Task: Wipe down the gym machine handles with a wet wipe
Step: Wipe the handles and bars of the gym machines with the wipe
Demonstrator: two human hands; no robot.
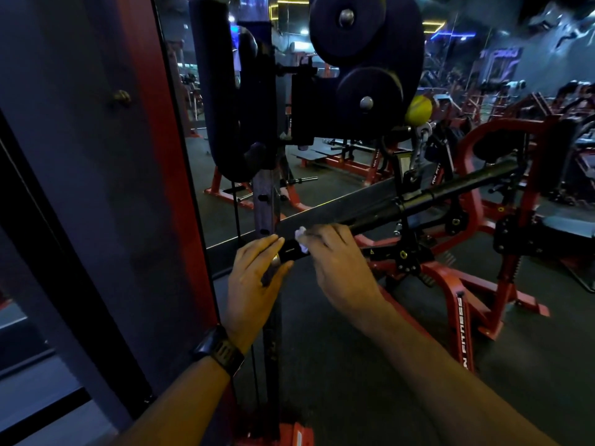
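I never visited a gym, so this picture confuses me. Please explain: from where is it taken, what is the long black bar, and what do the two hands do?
The picture comes from a camera worn on the person's head, looking down at their own hands. The long black bar is a handle of a weight machine; the round dark discs above are its weights. The left hand, with a watch on its wrist, steadies the near end of the bar. The right hand presses a white wet wipe onto the bar to clean it. Red machine frames stand behind on the dark floor.
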